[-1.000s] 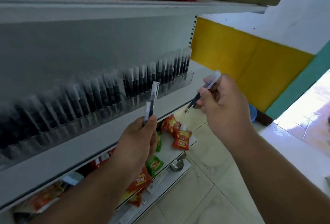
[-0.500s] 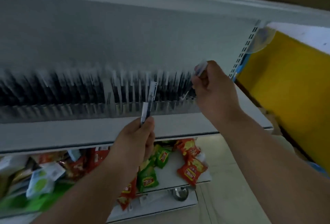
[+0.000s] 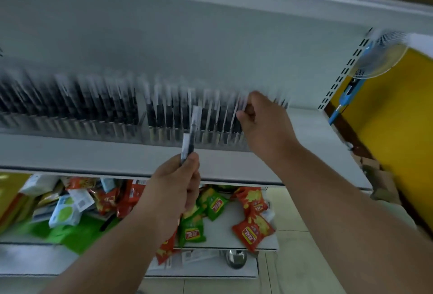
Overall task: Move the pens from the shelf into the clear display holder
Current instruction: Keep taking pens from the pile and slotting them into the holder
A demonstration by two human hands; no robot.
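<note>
The right hand point(image 3: 262, 120) pinches what seems a pen, blurred, at the right end of the clear holder point(image 3: 164, 136) on the white shelf point(image 3: 93, 155). It should go down upright into a free slot. The left hand point(image 3: 175, 186) grips a spare pen point(image 3: 191, 136) below. Snack packets point(image 3: 253, 230) lie on the lower shelf; yellow wall point(image 3: 398, 129) to the right.

Left hand point(image 3: 174, 184) pinching pen point(image 3: 191, 133) upright; right hand point(image 3: 263, 121) at clear holder point(image 3: 164, 134) — pens blurred
</note>
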